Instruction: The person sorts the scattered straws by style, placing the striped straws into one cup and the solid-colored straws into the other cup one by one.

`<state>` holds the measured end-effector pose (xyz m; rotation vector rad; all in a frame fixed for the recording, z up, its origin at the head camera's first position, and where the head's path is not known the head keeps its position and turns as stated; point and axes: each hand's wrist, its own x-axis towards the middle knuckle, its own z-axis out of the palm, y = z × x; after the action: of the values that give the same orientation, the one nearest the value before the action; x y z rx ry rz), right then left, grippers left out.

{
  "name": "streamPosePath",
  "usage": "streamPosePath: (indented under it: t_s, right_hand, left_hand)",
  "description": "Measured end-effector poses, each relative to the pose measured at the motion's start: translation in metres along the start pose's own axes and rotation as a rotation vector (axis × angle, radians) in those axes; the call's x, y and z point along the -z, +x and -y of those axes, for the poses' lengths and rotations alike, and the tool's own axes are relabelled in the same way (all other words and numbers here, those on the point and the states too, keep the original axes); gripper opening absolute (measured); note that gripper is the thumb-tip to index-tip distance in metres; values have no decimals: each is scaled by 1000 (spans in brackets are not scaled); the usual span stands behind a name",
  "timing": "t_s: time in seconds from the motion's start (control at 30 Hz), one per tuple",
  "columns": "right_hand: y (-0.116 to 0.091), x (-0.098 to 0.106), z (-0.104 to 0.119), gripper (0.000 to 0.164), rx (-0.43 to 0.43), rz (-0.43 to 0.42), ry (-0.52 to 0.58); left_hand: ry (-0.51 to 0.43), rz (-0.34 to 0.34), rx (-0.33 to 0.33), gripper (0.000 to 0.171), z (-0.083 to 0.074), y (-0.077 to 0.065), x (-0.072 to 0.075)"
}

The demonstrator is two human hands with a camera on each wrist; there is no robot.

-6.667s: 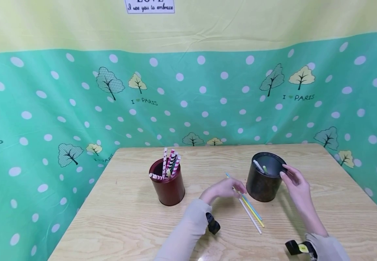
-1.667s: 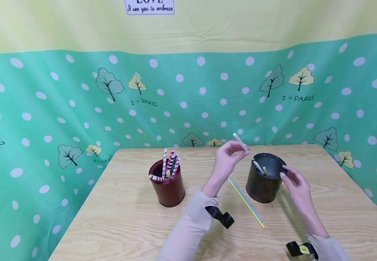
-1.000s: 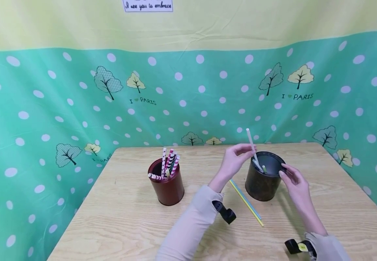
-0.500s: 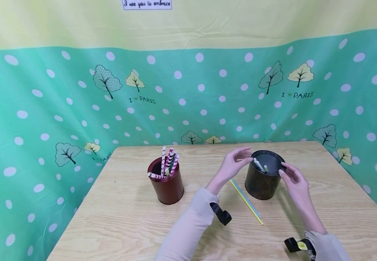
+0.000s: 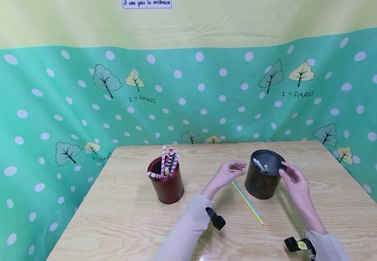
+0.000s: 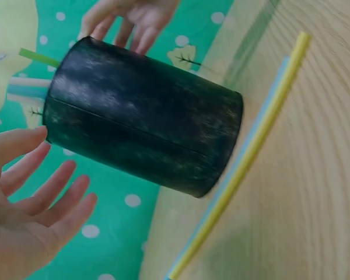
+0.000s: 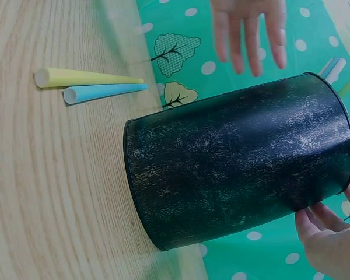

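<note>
My left hand [image 5: 225,174] is just left of the black tin [image 5: 261,186], its fingers loosely extended and holding nothing. At the tin's right side, my right hand [image 5: 296,183] grips the rim between thumb and fingers. Inside the upright tin lean a few straws, among them a white straw [image 5: 258,164] and a green straw [image 6: 38,57]; their lower ends are hidden. A yellow straw [image 7: 81,78] and a blue straw [image 7: 102,93] lie side by side on the table, between the left forearm and the tin.
A dark red tin [image 5: 170,190] stands on the left of the wooden table [image 5: 116,217], filled with several patterned straws [image 5: 164,159]. Behind the table hangs a green and yellow printed cloth [image 5: 172,90].
The left hand has picked up a white straw, lowered it into the black tin, let it go and drawn back down to the left. The right hand has stayed at the rim.
</note>
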<state>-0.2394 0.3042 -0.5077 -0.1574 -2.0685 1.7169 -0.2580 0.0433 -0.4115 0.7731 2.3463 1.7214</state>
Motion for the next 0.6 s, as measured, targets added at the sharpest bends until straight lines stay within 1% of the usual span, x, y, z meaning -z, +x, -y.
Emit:
streamPosePath:
  t_s: [0.13,0.2,0.4,0.5,0.6]
  right_hand:
    - [1,0,1,43,11,2,23]
    - [1,0,1,43,15,0,21]
    - [1,0,-1,43,1,-3,8]
    - [1,0,-2,43,-7,-5,14]
    - [0,1,-2,43,-14,-7,29]
  left_hand:
    - [42,58,7,26,9,-3,-1]
    - [54,82,22,27,11,-5,-1]
    - [128,130,52,24,19,-9,0]
    - [179,151,28,22,25,-10,-2]
    - [256,178,-13,21,32,-11,-3]
